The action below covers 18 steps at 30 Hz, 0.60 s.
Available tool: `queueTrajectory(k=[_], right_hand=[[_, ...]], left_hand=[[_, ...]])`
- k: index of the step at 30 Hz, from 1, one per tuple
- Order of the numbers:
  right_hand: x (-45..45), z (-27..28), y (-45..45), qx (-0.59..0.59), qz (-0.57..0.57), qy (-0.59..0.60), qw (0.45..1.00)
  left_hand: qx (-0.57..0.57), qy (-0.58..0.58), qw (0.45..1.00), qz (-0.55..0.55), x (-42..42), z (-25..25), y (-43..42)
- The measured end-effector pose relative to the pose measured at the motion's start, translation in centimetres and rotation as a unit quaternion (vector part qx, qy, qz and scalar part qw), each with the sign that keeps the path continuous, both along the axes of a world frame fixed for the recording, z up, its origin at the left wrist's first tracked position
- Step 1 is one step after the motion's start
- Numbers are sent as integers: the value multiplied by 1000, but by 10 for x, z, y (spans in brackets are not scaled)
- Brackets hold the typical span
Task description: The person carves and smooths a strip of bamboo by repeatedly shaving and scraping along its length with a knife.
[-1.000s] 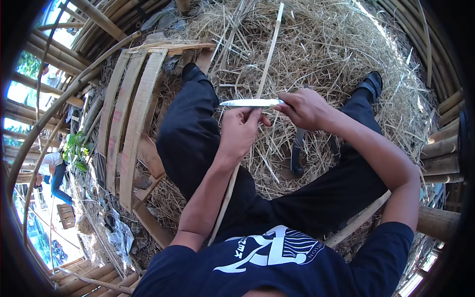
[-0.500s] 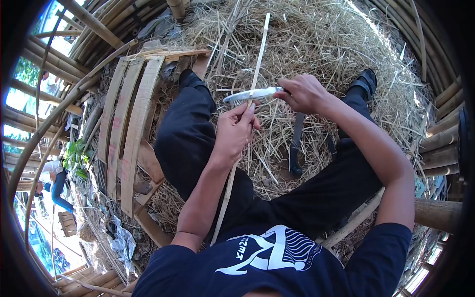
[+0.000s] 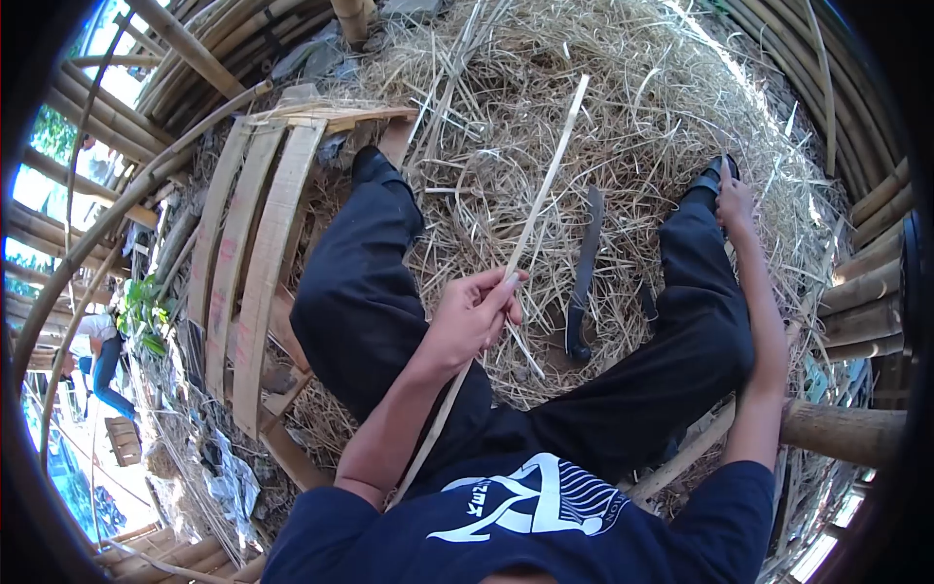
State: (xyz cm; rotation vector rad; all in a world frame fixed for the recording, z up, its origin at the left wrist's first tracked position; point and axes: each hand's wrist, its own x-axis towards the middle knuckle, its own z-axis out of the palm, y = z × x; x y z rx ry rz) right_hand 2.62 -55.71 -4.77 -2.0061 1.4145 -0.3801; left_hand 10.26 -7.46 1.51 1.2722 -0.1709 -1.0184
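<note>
A long thin bamboo strip [image 3: 547,185] is pinched in my left hand [image 3: 474,316], between thumb and fingers. Its far end points up over the straw, and its near part runs down beside my left forearm to my shirt. My right hand [image 3: 735,201] is at the far right, by the shoe on my right foot, with its fingers closed. What it holds there is too small to make out; the bright blade is not visible. Between my legs a dark-handled machete [image 3: 585,268] lies on the straw.
A slatted wooden pallet [image 3: 277,248] leans at the left, beside my left leg. Dry straw [image 3: 642,107] covers the ground ahead. Bamboo poles [image 3: 846,428] form walls on both sides. Another person [image 3: 105,365] is outside at the far left.
My right hand has moved away from the strip to the right, beside my shoe, and the bright knife is out of sight. My left hand has come lower, and the strip now slants right.
</note>
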Motion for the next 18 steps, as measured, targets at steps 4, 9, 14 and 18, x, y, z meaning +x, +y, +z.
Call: queueTrajectory(k=[4,9,14,18], right_hand=[[9,30,29,29,33,-134,990],[43,89,105,62,230,-130,962],[65,125,178,225,329,-119,909],[79,119,212,194,337,-101,916]], left_hand=[[-8,-8,1000,-17,-2,0,-9],[-10,-8,1000,-1,-2,3,-9],[-26,-13,999,-29,-4,8,-11],[-35,-9,999,-40,-5,13,-8]])
